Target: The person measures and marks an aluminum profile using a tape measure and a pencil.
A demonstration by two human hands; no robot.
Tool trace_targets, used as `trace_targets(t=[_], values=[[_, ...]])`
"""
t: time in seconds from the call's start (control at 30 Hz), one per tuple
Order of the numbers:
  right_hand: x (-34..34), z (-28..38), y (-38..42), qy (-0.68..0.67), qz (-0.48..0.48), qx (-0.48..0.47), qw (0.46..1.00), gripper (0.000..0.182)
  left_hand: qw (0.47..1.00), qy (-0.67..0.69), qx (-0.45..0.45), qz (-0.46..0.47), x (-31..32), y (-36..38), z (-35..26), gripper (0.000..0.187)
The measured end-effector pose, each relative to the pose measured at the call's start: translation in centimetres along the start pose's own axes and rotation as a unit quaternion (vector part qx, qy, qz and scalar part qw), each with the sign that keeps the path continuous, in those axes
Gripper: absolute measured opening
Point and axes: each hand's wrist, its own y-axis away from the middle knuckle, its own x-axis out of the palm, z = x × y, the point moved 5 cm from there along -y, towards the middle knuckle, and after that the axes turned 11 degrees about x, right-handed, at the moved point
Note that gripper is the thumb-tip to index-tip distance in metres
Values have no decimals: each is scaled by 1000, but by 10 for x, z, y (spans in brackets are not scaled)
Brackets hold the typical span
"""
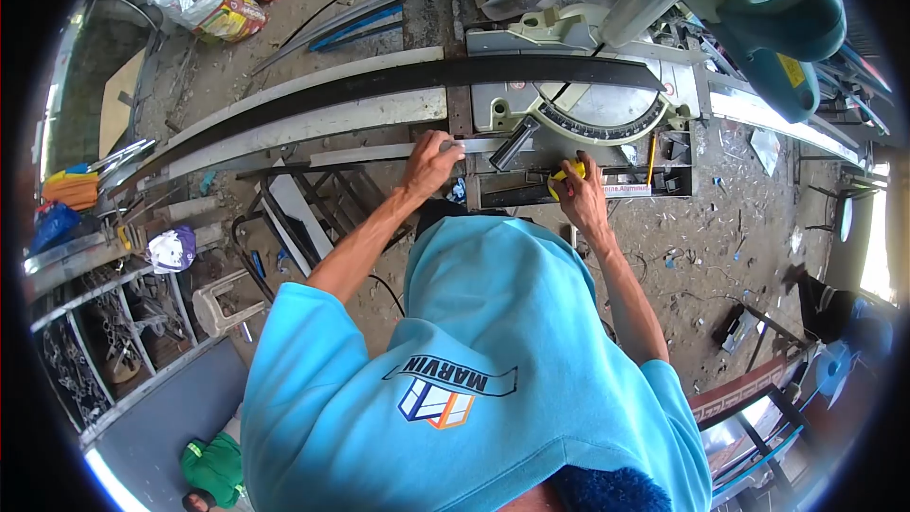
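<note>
My left hand (433,166) is closed at a pale metal strip (370,154), which shows on both sides of my fingers. My right hand (583,197) is closed round a yellow tape measure (566,175), just in front of the miter saw. Whether any blade is pulled out of the tape is too small to tell. A long dark metal bar (398,82) lies across the bed of the miter saw (578,109). The saw's short black handle (515,143) sticks out between my hands.
The saw's teal motor housing (782,9) overhangs the right side. A narrow tray (678,194) with a pencil (652,154) stands beside my right hand. Offcuts litter the floor (682,275). Another person in green (213,467) is at lower left.
</note>
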Motion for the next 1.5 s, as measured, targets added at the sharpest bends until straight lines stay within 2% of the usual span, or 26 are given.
trace_targets(t=[0.07, 0.13, 0.27, 0.3, 0.4, 0.47, 0.57, 0.67, 0.7, 0.87, 0.97, 1.0, 1.07, 1.1, 1.13, 1.2, 1.23, 1.3, 1.33, 1.4, 1.43, 1.5], values=[[-1, 3, -1, 1, -4, -4, 1000, 42, 1000, -14, -18, -7, 5, -2, -4, 16], [1, 1, 2, -17, -10, -2, 1000, 42, 995, -43, -82, -33, 5, -1, -10, 18], [4, 3, 4, -3, -27, 9, 1000, 43, 992, -104, -69, -11, 22, -3, -24, 15], [4, 4, 3, -6, -29, 17, 999, 43, 995, -90, -42, -23, 30, -7, -26, 13], [1, 9, 2, 43, -54, -30, 997, 49, 998, -49, -41, -9, 36, -11, -22, 14], [0, 13, -1, 36, -73, -28, 996, 51, 998, -49, -24, -9, 33, -12, -23, 13], [3, 41, -19, 129, -108, -130, 977, 37, 998, -58, -16, 28, 34, -15, -24, 12], [33, 48, -38, 186, -72, -134, 971, 39, 996, -80, -17, 17, 35, -14, -25, 13], [42, 44, -43, 199, -42, -110, 973, 32, 995, -98, -18, -4, 33, -16, -25, 14], [40, 39, -38, 170, -56, -129, 975, 29, 993, -114, -31, 2, 37, -15, -30, 17], [40, 39, -40, 159, -72, -104, 979, 26, 998, -53, 0, 22, 29, -26, -22, 27], [33, 42, -41, 151, -94, -96, 979, 26, 999, -24, -21, 23, 21, -27, -17, 23], [16, 50, -35, 41, -146, -43, 988, 23, 998, -15, 37, -51, -9, -35, -10, 20], [-5, 58, -36, 32, -116, 0, 993, 25, 994, -48, 43, -87, -28, -40, -5, 20], [-21, 55, -40, -18, -189, 3, 982, 31, 996, -82, 12, -17, -37, -47, 5, 25], [-40, 35, -61, -60, -289, 59, 954, 45, 989, -136, 64, 9, -55, -83, 4, 30], [-44, 28, -74, -59, -294, 62, 952, 45, 985, -141, 87, 41, -48, -93, 17, 39], [-53, 13, -89, 41, -370, 143, 917, 57, 978, -157, 114, 73, -40, -116, 28, 37], [-47, 11, -89, 38, -371, 152, 915, 57, 974, -173, 125, 81, -37, -117, 32, 35], [-39, 12, -104, 65, -267, 175, 945, 61, 977, -130, 153, 73, -27, -98, 66, 33], [-34, 16, -104, 52, -260, 162, 950, 57, 978, -89, 177, 71, -32, -85, 81, 32], [-32, 37, -96, 53, -266, 143, 952, 50, 971, -121, 194, 68, -58, -75, 84, 33]])
